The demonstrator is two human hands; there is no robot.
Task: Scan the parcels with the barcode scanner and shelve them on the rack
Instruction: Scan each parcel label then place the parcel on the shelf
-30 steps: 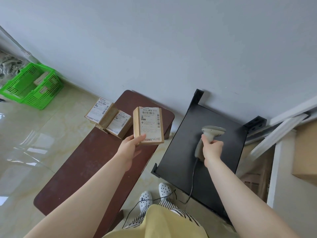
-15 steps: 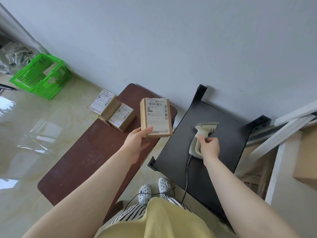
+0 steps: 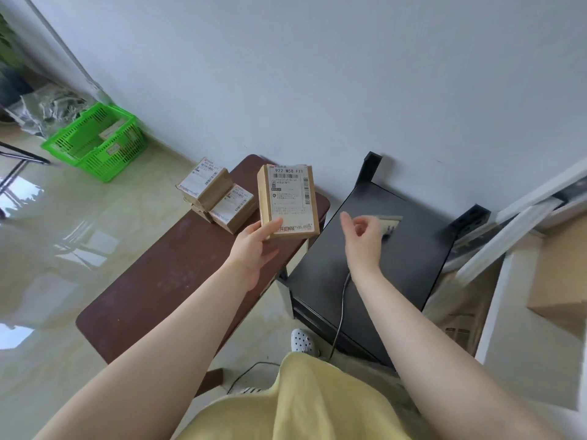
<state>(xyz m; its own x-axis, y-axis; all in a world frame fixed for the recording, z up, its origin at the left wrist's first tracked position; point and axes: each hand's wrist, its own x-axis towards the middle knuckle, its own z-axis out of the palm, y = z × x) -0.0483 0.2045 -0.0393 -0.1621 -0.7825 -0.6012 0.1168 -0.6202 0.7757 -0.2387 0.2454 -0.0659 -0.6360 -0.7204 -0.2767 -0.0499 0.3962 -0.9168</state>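
My left hand (image 3: pixel 254 249) holds a brown cardboard parcel (image 3: pixel 289 201) by its lower left corner, with the white barcode label facing me, above the brown bench (image 3: pixel 165 281). My right hand (image 3: pixel 362 239) hovers over the black rack top (image 3: pixel 413 265) with loosely curled fingers and holds nothing. The grey barcode scanner (image 3: pixel 393 223) lies on the rack just behind that hand and is partly hidden by it. Its cable (image 3: pixel 341 312) trails down toward the floor.
Three more labelled parcels (image 3: pixel 206 185) are stacked at the bench's far end. A green basket (image 3: pixel 95 141) with parcels inside stands on the glossy floor by the wall at left. White shelf frames and a cardboard box (image 3: pixel 559 274) are at right.
My right hand has laid the scanner down on the rack top, let go of it, and moved left. The parcel in my left hand has stayed upright, label toward me.
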